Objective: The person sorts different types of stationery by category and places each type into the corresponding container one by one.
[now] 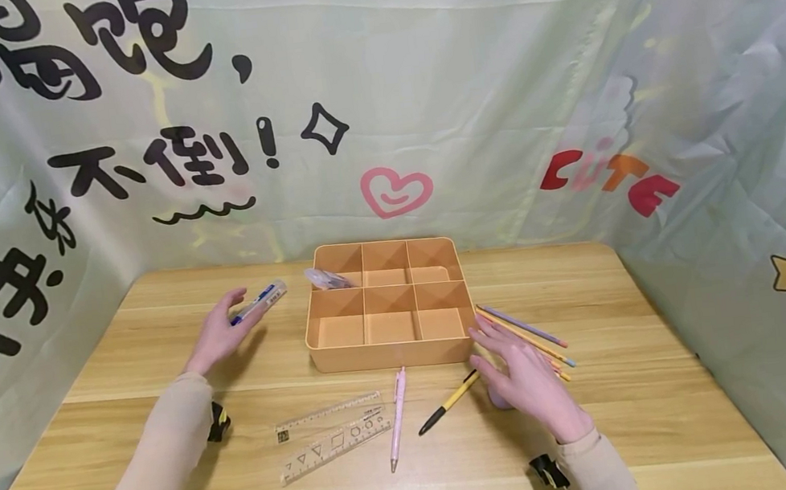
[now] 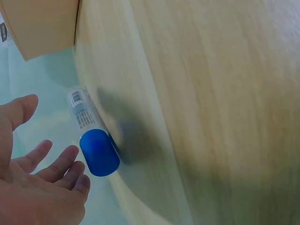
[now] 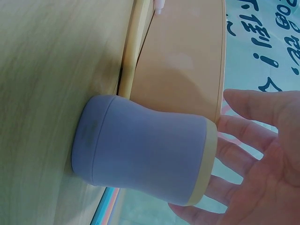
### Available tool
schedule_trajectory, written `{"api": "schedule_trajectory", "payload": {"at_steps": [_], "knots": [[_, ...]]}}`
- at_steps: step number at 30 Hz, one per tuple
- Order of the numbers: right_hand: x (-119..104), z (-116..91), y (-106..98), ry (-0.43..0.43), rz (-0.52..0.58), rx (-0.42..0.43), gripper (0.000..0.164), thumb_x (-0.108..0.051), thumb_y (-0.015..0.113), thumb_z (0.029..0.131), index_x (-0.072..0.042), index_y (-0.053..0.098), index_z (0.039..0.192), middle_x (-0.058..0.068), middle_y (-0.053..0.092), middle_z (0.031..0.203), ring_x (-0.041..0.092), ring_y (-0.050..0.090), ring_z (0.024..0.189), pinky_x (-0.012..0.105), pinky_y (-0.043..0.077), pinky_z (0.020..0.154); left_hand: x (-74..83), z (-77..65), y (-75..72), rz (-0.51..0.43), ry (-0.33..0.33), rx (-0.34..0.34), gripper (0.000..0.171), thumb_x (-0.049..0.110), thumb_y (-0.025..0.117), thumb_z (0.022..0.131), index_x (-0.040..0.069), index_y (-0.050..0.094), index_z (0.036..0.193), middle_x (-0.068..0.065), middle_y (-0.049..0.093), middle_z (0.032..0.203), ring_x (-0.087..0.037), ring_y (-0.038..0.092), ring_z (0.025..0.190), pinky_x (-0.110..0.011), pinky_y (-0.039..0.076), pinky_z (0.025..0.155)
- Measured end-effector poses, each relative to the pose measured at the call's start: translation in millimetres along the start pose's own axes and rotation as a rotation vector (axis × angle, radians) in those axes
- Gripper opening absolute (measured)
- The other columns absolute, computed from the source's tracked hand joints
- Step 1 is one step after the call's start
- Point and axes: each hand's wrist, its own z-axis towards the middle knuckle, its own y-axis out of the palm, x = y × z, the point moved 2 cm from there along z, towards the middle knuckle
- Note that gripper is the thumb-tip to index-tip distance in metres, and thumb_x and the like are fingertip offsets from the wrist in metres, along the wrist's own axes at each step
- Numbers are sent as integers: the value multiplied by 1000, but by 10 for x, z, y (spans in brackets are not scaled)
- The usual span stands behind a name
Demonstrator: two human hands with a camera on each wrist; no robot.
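Soft shadows, faint glare on table [image 1: 463, 475]

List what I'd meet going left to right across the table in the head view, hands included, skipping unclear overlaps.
Left hand → blue-and-white tube → ruler → pink pen → yellow pen → right hand.

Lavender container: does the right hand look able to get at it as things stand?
Probably yes. The right hand is open, its fingers close by the cream rim of the lavender container, and nothing visible stands between. Whether they touch is unclear.
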Motion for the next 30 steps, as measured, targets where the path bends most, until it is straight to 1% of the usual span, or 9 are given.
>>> {"api": "schedule_trajectory", "payload": {"at_steps": [6,11,15,18,21,30], "knots": [[-1,1,-5,3,5,-8,42,-18,65,91,0,59,130,18,48,142,39,44,125,64,42,94,-48,-34,-21,12,16,3,68,26,58,96,-8,27,146,-38,31,143,-53,38,122,-67,33,100],[4,2,0,4,5,-4,42,-18,65,91,-1,59,130,17,47,142,40,44,126,64,42,94,-118,-50,-29,16,-2,-6,70,25,60,95,-9,26,146,-39,30,143,-53,39,121,-66,37,97],[3,2,-1,9,7,-10,42,-18,64,92,0,59,130,17,47,143,40,44,126,64,42,95,-174,-54,-34,15,-20,-16,71,25,60,95,-10,25,146,-39,29,143,-53,39,122,-65,37,98],[-1,2,-3,10,6,-12,42,-18,64,92,0,59,130,17,47,143,39,44,126,64,42,95,-201,-57,-38,17,-26,-18,71,23,61,94,-10,25,146,-39,29,143,-53,36,123,-66,34,101],[-1,2,-2,8,6,-10,42,-17,65,91,1,59,129,18,47,143,39,44,126,64,41,96,-213,-60,-43,25,-27,-13,71,21,62,93,-11,26,145,-40,30,142,-53,37,123,-66,33,102],[-1,4,-1,3,12,-7,42,-16,65,91,2,59,129,19,47,142,40,44,125,63,42,96,-220,-89,-31,36,-28,-20,71,17,65,91,-13,27,144,-41,37,136,-52,43,118,-64,39,97]]}}
